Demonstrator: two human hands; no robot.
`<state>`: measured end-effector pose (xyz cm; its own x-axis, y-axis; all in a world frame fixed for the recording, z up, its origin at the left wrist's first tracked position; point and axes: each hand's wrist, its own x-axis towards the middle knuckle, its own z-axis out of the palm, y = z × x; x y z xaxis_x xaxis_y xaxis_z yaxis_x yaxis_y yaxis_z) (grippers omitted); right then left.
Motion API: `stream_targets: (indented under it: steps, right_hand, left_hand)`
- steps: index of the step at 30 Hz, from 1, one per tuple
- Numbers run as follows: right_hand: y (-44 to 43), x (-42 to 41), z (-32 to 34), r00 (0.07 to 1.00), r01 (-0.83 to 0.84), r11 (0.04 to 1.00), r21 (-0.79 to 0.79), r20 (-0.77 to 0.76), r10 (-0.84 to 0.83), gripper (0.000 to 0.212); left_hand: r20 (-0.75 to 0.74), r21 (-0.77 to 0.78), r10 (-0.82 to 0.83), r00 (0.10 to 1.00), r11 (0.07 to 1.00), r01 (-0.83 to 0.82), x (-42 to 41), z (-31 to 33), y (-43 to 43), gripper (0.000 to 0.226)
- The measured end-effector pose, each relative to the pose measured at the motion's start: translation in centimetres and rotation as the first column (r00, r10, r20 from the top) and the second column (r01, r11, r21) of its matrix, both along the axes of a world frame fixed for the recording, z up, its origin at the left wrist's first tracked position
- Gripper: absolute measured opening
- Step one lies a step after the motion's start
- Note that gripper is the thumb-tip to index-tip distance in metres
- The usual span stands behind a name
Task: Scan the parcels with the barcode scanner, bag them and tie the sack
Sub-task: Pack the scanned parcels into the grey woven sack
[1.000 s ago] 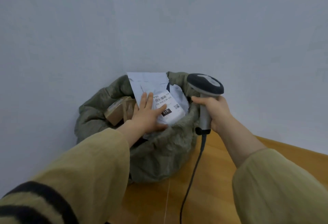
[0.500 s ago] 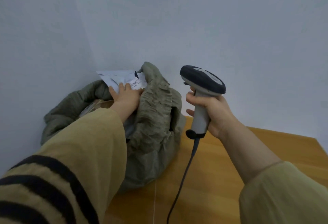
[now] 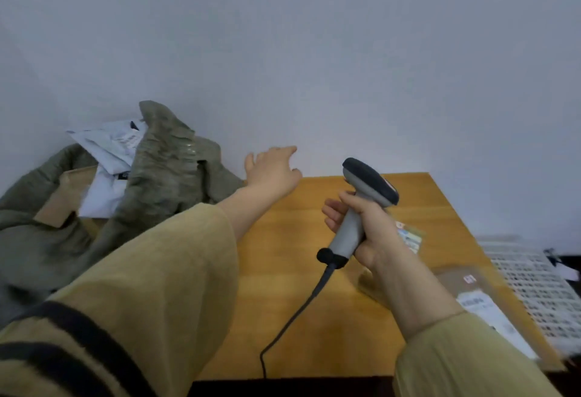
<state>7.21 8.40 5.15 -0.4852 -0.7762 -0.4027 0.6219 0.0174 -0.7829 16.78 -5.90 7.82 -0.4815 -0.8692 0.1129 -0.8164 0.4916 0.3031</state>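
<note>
An olive-green sack (image 3: 163, 176) slumps at the far left of the wooden worktop (image 3: 283, 286), its mouth open and one crumpled flap standing up on the right side of the opening. Inside it, a white poly mailer (image 3: 107, 142) with a printed label pokes out at the far edge. A second white parcel (image 3: 103, 192) lies lower down, and a brown cardboard box (image 3: 67, 189) sits to its left; both are partly covered by the sack's folds.

The left hand (image 3: 273, 173) hangs over the far edge of the worktop, just right of the sack. Its fingers are spread and loose, holding nothing. The right hand (image 3: 361, 227) is wrapped around the grey handle of the barcode scanner (image 3: 367, 189), dark head tilted up and away to the right. The scanner's cable (image 3: 298, 308) trails down to the near edge.

On the right of the worktop lies a brown padded envelope (image 3: 465, 283) bearing a white label. A small packet (image 3: 408, 236) with colourful print, blurred, shows just beyond the right hand. Past the right edge is a white mesh basket (image 3: 528, 274); its contents cannot be made out.
</note>
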Motion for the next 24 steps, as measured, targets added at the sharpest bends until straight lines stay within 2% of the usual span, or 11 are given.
stream_targets:
  steps: [2,5,9,14,16,19,22,24]
  right_hand:
    - [3.4,-2.3,-1.5,0.996,0.086,0.995,0.052,0.002,-0.086,0.018]
    - [8.5,-5.9,-3.8,0.977,0.214,0.967,0.136,-0.032,-0.212,0.022]
    - [14.4,-11.0,-7.1,0.933,0.358,0.900,0.250,-0.148,-0.329,0.029]
    - [20.4,-17.1,-12.0,0.898,0.441,0.773,0.457,-0.230,-0.376,0.045]
    - [21.8,-19.0,-14.1,0.893,0.450,0.730,0.515,-0.241,-0.380,0.048]
    - [23.0,-21.0,-16.3,0.901,0.432,0.690,0.580,-0.260,-0.346,0.046]
    - [23.4,-22.2,-17.8,0.917,0.400,0.690,0.604,-0.251,-0.311,0.048]
    - [23.6,-22.2,-18.6,0.928,0.372,0.689,0.622,-0.240,-0.285,0.045]
  left_hand:
    - [0.058,0.132,-0.076,0.995,0.989,0.067,-3.5,-2.7,3.9,0.062]
    - [0.053,0.320,-0.156,0.986,0.938,0.131,-7.6,-6.8,9.2,0.070]
    - [0.113,0.463,-0.189,0.976,0.879,0.116,-11.6,-11.8,13.8,0.079]
    - [0.227,0.479,-0.080,0.971,0.877,-0.039,-15.3,-15.8,15.7,0.130]
    - [0.278,0.462,-0.043,0.959,0.882,-0.094,-16.1,-16.7,15.7,0.141]
    - [0.309,0.443,-0.011,0.951,0.887,-0.134,-17.0,-18.2,15.7,0.142]
    - [0.325,0.375,0.025,0.946,0.914,-0.152,-17.2,-19.0,16.0,0.131]
    - [0.315,0.394,0.020,0.949,0.907,-0.149,-17.1,-19.1,16.6,0.124]
